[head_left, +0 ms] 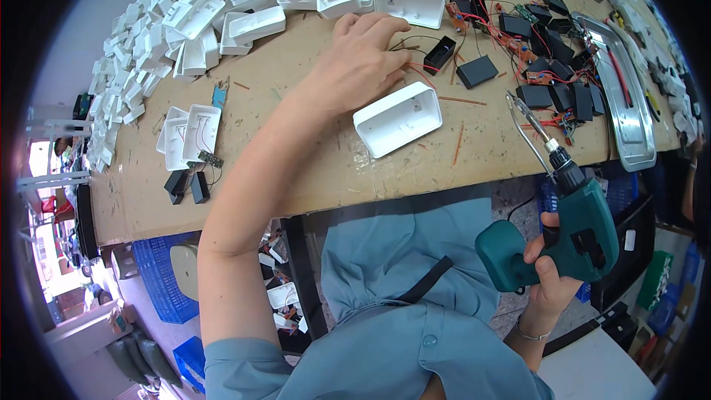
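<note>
My right hand (552, 278) is wrapped round the grip of a green soldering gun (585, 233). Its metal tip and thin feed tube point up towards the table's front right. Over the tabletop, my left hand (363, 63) has its fingers stretched out and partly apart, beside the wires of a small open black case (440, 55). What lies under that palm is hidden. Just below the left hand stands an open white plastic housing (398, 120), tilted slightly. A closed-looking black box (477, 72) lies right of the open case.
White housings (192, 18) are heaped along the far left and back. Black boxes with red wires and small boards (548, 59) pile up at right, beside a metal tray (637, 137). At left sit more housings (194, 137) with wires. Blue crates (159, 281) stand below the table.
</note>
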### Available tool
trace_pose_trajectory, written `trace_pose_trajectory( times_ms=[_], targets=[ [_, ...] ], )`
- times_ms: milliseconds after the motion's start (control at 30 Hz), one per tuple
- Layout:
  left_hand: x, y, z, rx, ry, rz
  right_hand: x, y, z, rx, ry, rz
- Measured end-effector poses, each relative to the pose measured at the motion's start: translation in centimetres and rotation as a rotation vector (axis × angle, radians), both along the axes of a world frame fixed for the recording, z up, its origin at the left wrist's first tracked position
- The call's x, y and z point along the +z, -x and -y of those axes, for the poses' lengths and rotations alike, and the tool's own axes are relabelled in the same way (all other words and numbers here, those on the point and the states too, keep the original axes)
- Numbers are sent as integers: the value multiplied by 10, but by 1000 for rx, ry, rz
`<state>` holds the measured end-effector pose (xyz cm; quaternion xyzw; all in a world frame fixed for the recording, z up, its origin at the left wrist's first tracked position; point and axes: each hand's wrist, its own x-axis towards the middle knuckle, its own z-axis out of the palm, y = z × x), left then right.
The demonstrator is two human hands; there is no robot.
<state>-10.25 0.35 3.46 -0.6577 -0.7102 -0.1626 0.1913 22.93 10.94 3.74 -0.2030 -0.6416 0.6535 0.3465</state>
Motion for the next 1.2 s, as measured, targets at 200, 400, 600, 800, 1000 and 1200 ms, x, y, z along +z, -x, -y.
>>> trace_pose_trajectory(
  times_ms=[200, 400, 600, 800, 1000, 1200],
  targets=[
    [-6, 10, -9, -1, 86, 126, -3, 4, -4, -15, 27, 18],
    [9, 12, 0, -87, -473, 1369, -2, 10, -8, 6, 18, 5],
    [41, 38, 11, -135, -794, 1320, -2, 19, -7, 16, 79, -34],
    [75, 21, 71, 8, -937, 398, -9, 20, -8, 55, 250, -119],
    [40, -15, 128, 368, -400, 42, -20, 50, -6, 372, 501, -257],
    [20, -68, 116, 331, -312, 734, -23, 95, 0, 547, 682, -285]
  ],
)
